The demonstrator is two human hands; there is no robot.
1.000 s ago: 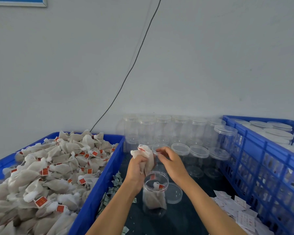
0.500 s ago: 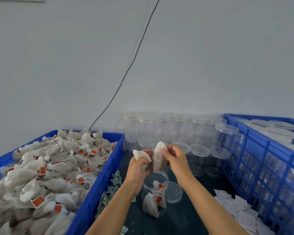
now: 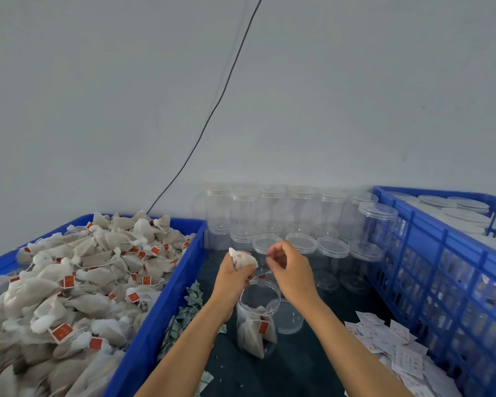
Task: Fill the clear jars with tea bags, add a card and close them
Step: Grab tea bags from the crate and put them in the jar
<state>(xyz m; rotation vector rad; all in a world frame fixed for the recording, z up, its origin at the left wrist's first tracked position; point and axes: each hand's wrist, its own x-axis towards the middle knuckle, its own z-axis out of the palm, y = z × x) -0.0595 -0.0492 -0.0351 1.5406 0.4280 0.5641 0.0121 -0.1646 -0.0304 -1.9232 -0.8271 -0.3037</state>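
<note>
Hands above open jar (image 3: 257, 316). Left hand (image 3: 232, 275) grips tea bags (image 3: 242, 258). Right hand (image 3: 290, 271) just beside it, fingers curled; cannot tell if pinching anything. Jar below both hands, a few bags inside; loose lid (image 3: 288, 316) beside jar under right wrist.

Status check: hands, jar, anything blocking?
Left hand grips tea bags above the open jar. Right hand pinched beside it, contents unclear. Jar holds bags, lid off beside it. Mouth unobstructed.
</note>
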